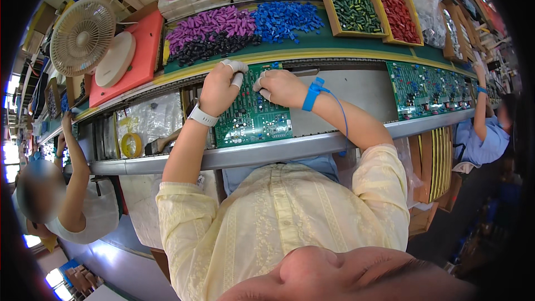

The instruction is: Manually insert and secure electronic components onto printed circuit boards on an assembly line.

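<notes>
A green circuit board (253, 128) lies in front of me on the conveyor line, with small electronic parts over it. My left hand (222, 86), with white finger covers and a white watch band, is at the board's far left part, fingers bent together. Across from it, my right hand (280, 87) is curled over the far right part of the board, also with white finger covers. A blue wrist strap (313, 93) with a cord circles my right wrist. What either hand's fingertips hold, if anything, is too small or hidden to make out.
Beyond the line lie piles of purple parts (214, 24), black parts (214, 47) and blue parts (284, 21). Boxes hold green parts (351, 3) and red parts (397, 14). More circuit boards (429, 92) are at right. A fan (83, 36), brush (161, 143) and tape roll (131, 145) are left. Co-workers sit on both sides.
</notes>
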The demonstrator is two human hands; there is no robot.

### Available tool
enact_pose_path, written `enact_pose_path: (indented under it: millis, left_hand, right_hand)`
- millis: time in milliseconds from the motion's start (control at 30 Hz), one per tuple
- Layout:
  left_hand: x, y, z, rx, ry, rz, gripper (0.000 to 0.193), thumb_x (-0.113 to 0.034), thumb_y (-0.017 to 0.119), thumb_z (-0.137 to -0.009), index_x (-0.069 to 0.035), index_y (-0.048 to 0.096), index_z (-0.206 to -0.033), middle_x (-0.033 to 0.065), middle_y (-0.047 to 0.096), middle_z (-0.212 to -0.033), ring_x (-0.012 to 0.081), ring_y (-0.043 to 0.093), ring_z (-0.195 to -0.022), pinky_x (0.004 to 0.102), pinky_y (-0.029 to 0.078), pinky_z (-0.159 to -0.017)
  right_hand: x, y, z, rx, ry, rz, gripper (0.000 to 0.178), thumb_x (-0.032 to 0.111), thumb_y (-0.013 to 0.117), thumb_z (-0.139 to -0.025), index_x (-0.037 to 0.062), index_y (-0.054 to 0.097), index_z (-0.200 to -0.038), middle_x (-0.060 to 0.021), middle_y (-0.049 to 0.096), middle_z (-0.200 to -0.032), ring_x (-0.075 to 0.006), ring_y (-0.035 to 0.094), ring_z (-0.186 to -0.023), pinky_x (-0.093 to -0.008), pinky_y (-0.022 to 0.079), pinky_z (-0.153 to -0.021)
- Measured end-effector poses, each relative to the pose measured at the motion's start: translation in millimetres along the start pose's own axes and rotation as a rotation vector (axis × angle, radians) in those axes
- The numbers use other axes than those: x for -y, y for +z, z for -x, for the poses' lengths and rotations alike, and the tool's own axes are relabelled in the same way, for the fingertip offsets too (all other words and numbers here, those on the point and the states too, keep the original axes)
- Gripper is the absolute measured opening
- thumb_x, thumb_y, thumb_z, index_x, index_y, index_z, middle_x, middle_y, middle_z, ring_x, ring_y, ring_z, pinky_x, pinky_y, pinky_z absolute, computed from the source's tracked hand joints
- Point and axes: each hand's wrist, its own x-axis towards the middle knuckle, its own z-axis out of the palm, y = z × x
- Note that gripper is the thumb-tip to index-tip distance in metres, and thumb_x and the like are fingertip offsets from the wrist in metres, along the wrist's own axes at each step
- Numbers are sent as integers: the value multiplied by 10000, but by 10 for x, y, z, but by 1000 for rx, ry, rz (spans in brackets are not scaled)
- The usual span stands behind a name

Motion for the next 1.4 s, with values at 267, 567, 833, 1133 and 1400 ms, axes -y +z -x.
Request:
enact_pose_path:
  millis: [267,567,833,1133,1400]
  left_hand:
    - [116,53,71,41,-103,60,171,-23,614,-751,-20,624,-921,145,627,-832,232,614,-685,309,482,-640]
    - [47,48,67,85,-61,11,144,-49,622,-773,-25,629,-915,124,626,-820,215,612,-680,293,479,-637]
    - [-14,77,69,193,-42,-54,121,-50,634,-743,-31,636,-863,119,625,-823,257,605,-756,328,480,-684]
    - [-69,115,73,299,61,-96,62,-64,634,-721,-38,641,-777,107,578,-802,296,552,-811,375,443,-735]
    - [-20,171,52,290,99,-176,65,-84,621,-730,-28,642,-755,117,592,-812,300,558,-831,383,451,-756]
  right_hand:
    - [19,-226,45,57,-60,38,223,90,602,-753,104,643,-971,-111,575,-858,-297,557,-847,-395,459,-744]
    - [-728,-913,597,-123,343,24,152,93,578,-802,45,645,-930,-142,627,-909,-287,605,-801,-345,484,-710]
    - [-881,118,615,157,-18,483,205,93,519,-752,44,622,-922,-139,623,-809,-294,629,-755,-420,499,-640]
    - [-857,425,539,185,-6,607,166,105,500,-761,30,621,-845,-135,617,-774,-261,633,-717,-390,490,-588]
    - [-804,174,524,303,224,408,142,75,521,-735,33,626,-820,-179,639,-842,-334,629,-801,-433,505,-694]
